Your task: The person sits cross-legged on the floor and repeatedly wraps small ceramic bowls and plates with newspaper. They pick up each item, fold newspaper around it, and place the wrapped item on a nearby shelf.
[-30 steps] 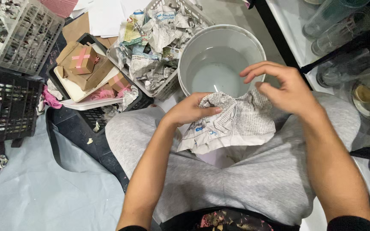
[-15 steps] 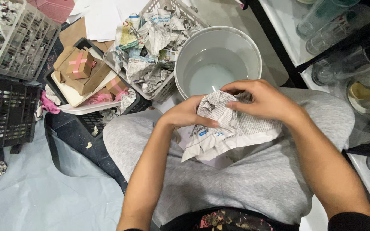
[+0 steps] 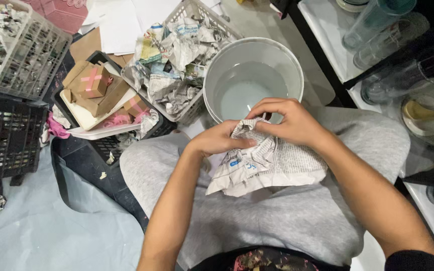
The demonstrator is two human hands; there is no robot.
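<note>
Head view: left hand (image 3: 219, 142) and right hand (image 3: 290, 122) are pinching crumpled newspaper (image 3: 269, 163), fingers closed on its top edge. Newspaper is lying on lap, just beside bucket (image 3: 253, 80).

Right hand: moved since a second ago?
Yes. The right hand moved left along the crumpled grey newspaper sheet, toward the left hand, judged against the white round plastic bucket.

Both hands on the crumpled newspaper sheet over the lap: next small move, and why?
Probably pull the two hands apart to tear a piece off. The left hand and right hand both pinch the top edge of the crumpled grey newspaper sheet close together, just in front of the round white bucket of cloudy water; a white mesh basket of crumpled newspaper sits beside it.
</note>
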